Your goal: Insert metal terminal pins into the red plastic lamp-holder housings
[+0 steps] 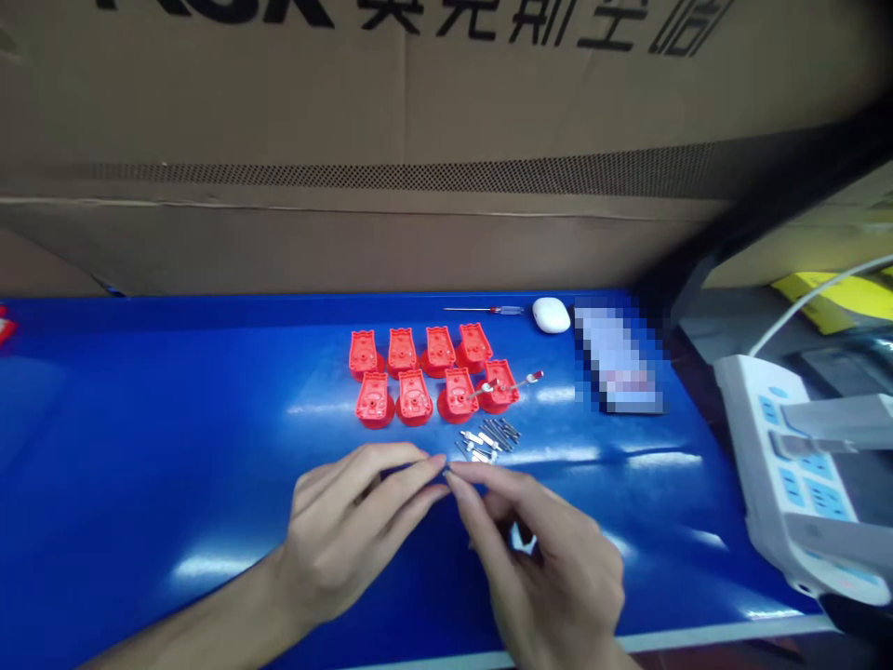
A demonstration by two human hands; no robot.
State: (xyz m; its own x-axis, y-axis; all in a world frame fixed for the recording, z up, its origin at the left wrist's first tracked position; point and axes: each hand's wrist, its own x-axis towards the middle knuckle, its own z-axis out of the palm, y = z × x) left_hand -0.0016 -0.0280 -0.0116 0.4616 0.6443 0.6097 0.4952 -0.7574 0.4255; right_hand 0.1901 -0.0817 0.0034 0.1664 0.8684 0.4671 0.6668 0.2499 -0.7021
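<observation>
**Hands meet in front of the strips, eight red housings in rows**

On my feed, the left hand (341, 530) and the right hand (537, 558) come together just in front of the metal strips (488, 439), their fingertips (443, 468) touching or nearly so. The fingers are lightly curled, neither clenched nor spread; whether they pinch something small, I cannot tell from here. A pale glint under the right palm could be a strip or glare off the blue bench (139, 419).

As far as I can judge, much looks undone: eight red housings (415, 395) sit in two rows of four, with the strips heaped loose just in front of them. I can't make out a strip seated in any housing. A red-handled screwdriver (506, 381) lies across the front right housing. Behind the rows are a thin screwdriver (488, 310) and a white case (551, 314). Farther right lie a blurred packet (618, 358) and a power strip (781, 465).
</observation>
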